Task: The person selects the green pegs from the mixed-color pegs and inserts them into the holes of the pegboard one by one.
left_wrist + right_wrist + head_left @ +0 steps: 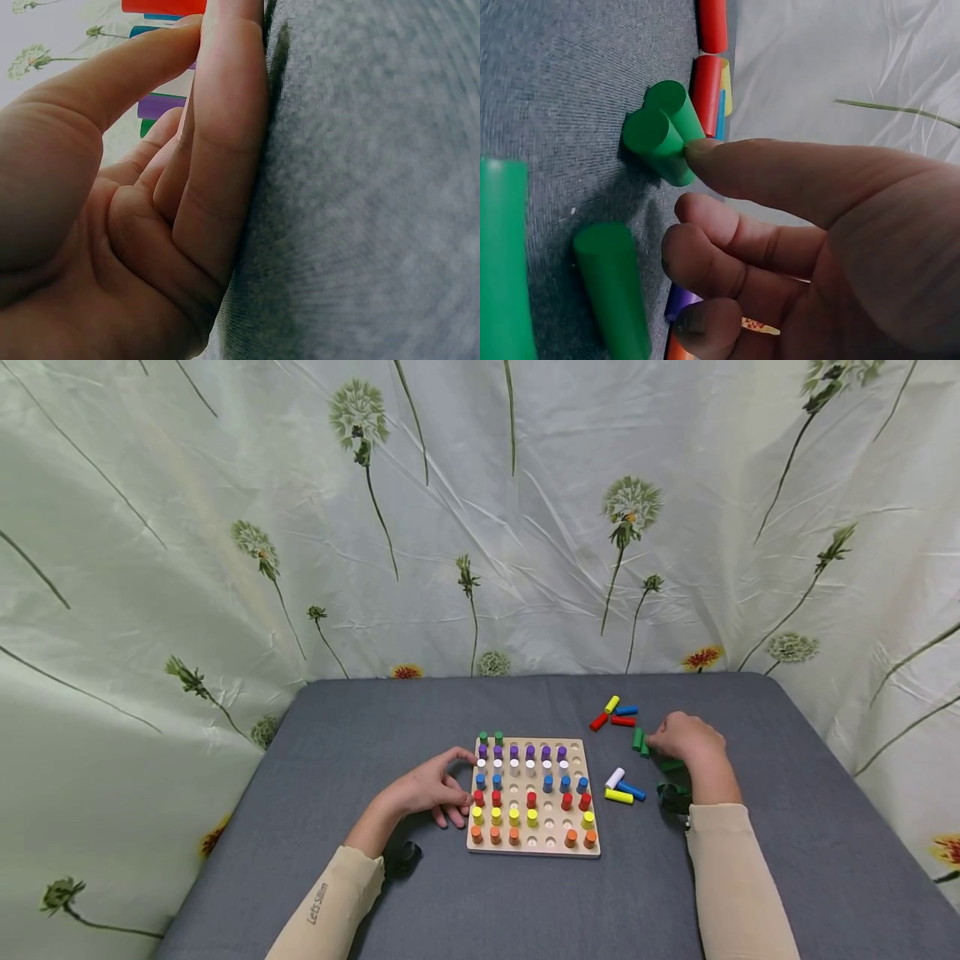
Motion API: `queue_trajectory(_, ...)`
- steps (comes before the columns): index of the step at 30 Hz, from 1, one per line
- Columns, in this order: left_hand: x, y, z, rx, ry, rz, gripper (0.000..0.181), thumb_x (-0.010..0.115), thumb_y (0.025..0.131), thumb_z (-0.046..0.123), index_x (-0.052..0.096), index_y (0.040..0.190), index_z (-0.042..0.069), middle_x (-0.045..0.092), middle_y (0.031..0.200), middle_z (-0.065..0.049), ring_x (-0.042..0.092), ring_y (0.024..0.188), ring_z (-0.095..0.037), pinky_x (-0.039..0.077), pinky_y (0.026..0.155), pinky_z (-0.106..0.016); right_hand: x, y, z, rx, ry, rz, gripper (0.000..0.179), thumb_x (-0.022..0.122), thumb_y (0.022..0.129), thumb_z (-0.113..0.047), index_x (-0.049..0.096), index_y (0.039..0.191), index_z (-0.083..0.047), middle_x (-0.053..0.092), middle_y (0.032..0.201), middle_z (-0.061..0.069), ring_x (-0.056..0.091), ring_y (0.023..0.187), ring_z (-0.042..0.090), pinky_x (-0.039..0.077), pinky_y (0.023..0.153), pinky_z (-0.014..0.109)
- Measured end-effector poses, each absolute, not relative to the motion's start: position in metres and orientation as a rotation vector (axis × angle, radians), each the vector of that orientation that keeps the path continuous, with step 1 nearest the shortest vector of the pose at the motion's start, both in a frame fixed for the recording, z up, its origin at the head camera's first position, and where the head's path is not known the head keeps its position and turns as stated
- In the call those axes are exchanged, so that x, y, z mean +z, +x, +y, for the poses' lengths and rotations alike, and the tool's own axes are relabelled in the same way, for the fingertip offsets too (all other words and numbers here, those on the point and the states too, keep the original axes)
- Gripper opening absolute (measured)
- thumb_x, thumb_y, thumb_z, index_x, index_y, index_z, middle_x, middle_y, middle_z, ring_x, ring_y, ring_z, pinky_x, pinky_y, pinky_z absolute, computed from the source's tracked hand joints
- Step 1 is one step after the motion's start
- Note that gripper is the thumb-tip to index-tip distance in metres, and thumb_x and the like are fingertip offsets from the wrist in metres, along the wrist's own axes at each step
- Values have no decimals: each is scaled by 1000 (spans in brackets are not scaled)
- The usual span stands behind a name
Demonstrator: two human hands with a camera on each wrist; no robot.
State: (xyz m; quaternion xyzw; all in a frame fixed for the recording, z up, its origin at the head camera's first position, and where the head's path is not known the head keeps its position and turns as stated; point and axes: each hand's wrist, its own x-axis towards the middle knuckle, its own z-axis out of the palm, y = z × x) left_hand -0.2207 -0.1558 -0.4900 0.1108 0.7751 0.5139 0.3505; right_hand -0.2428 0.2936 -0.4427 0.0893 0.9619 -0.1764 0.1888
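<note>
A wooden pegboard [540,850] stands mid-table, with rows of orange, yellow, red, blue, white, purple and green pegs and some bare holes. My left hand [429,787] is at its left edge, thumb and forefinger touching the side, other fingers on the cloth. To the right of the board, my right hand [688,739] is over loose green pegs. Its thumb tip touches one of two green pegs [654,136] lying side by side; the other fingers bend loosely below, apart from them. Another green peg [613,289] lies nearer the wrist.
Beyond the right hand lie two red pegs [623,721], a yellow peg [612,703] and a blue peg [627,711]. Between board and right hand are a white peg [615,777], a blue peg [632,791] and a yellow peg [618,797]. Floral curtains surround the grey tabletop [375,727].
</note>
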Motion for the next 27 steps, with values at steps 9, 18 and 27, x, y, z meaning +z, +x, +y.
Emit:
queue_trajectory(9, -490, -220, -155, 1323, 290, 2022, 61, 71, 100, 11, 39, 152, 19, 78, 84, -8, 77, 66, -16, 59, 52, -30, -446, -246, 283, -440, 225, 2720, 26, 69, 99, -33, 66, 86, -10, 58, 85, 8, 56, 84, 26, 46, 77, 45)
queue_trajectory(18, -487, -220, -155, 1321, 283, 2018, 60, 71, 101, 11, 39, 151, 19, 78, 84, -8, 76, 65, -15, 59, 51, -30, -444, -250, 270, -463, 98, 2813, 18, 68, 97, -20, 59, 108, -8, 63, 98, 15, 56, 87, 33, 49, 90, 66)
queue_trajectory(27, -487, -220, -155, 1317, 283, 2022, 60, 70, 101, 11, 39, 151, 19, 78, 84, -8, 76, 66, -15, 59, 51, -29, -445, -252, 255, -591, -50, 2906, 26, 66, 96, -22, 57, 116, -7, 58, 88, 9, 54, 77, 26, 39, 72, 40)
